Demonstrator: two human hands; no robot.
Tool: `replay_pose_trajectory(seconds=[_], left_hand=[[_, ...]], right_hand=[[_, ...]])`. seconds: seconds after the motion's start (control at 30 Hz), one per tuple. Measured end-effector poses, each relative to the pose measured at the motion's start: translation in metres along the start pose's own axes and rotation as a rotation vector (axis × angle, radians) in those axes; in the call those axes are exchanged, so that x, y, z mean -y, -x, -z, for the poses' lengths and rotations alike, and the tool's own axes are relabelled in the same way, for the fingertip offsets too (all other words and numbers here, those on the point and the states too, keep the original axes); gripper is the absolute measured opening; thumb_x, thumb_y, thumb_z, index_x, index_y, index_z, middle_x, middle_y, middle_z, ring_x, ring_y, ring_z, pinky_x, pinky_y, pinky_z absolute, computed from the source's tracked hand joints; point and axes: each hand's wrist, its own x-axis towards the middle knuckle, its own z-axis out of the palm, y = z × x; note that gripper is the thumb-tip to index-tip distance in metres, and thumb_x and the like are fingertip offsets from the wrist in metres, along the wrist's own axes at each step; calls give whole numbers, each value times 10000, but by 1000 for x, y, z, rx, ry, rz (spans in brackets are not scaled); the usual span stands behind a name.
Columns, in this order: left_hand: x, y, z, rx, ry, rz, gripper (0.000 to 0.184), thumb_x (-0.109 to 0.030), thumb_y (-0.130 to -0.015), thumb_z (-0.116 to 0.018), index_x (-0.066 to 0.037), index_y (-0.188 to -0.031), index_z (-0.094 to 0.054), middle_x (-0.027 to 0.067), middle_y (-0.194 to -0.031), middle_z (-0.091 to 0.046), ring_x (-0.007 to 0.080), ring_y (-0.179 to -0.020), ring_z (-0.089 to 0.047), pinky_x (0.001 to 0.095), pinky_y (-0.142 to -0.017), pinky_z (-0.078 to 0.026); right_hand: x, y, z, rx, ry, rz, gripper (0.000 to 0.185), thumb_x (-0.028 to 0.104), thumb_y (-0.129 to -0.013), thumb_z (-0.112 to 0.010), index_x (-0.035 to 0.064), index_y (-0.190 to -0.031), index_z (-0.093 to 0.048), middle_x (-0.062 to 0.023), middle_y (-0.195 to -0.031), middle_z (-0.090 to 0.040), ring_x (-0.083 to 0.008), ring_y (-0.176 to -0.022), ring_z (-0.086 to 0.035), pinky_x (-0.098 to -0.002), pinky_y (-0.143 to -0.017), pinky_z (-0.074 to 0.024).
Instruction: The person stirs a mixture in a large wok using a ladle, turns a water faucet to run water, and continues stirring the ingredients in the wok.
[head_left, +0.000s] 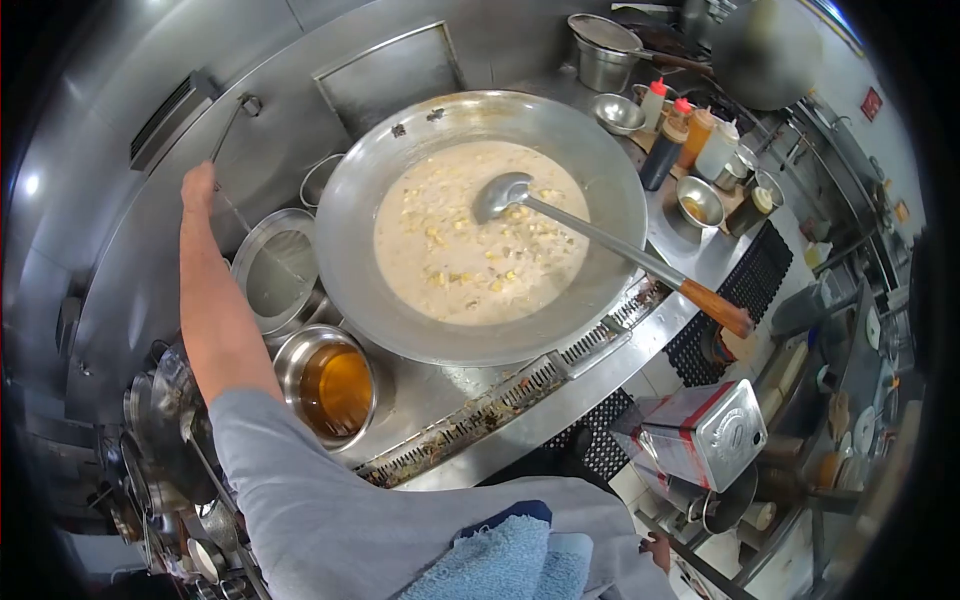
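Observation:
At the upper left, my left hand (198, 188) is closed around the end of a thin metal tap spout (230, 130) on the steel wall. A thin stream of water falls from it into a metal pot (277, 275) below. My right hand (655, 550) hangs low at my side near a metal rail, small in view, its fingers loosely apart with nothing visible in them. In front of me a large wok (345, 290) holds a creamy pale soup (480, 240) with yellowish pieces. A wooden-handled ladle (620, 245) rests in it, touched by neither hand.
A pot of amber liquid (338, 390) stands by my left arm. Sauce bottles (665, 145) and small metal bowls (617, 113) line the counter at the right. A square tin (725, 435) stands at lower right. Pans and utensils (150, 440) hang at lower left.

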Motion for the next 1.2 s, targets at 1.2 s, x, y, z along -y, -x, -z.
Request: replay_pose_trajectory(seconds=[1.2], left_hand=[[-112,32,-70,27,-480,-436,473,-248,-863,-582,-148,-1317,-672,207,-1265,-670,363,-1202,-629,412,-1033,-482]], right_hand=[[40,-11,5,-51,-26,-48,531,62,-900,-656,-40,-1394,-492,-188,-767,-676,-262,-581,-708,-383,-463,-582]])
